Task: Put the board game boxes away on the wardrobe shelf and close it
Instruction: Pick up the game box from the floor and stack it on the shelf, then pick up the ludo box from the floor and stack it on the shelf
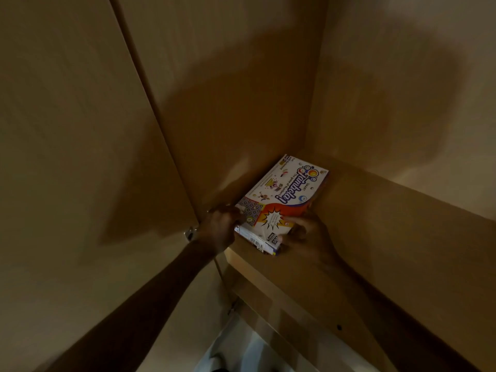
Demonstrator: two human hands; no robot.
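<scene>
A dim wardrobe interior seen from below. A colourful board game box (281, 204) lies flat on the wooden wardrobe shelf (375, 237), pushed toward the back corner at about 12 o'clock from the hands. The left hand (218, 226) grips the box's near-left corner, at 9 o'clock of the box, fingers curled onto its top. The right hand (308, 234) holds the near-right corner, at 4 o'clock, thumb on the lid. The box's near end overhangs the shelf edge. An open wardrobe door (80, 157) fills the left side.
</scene>
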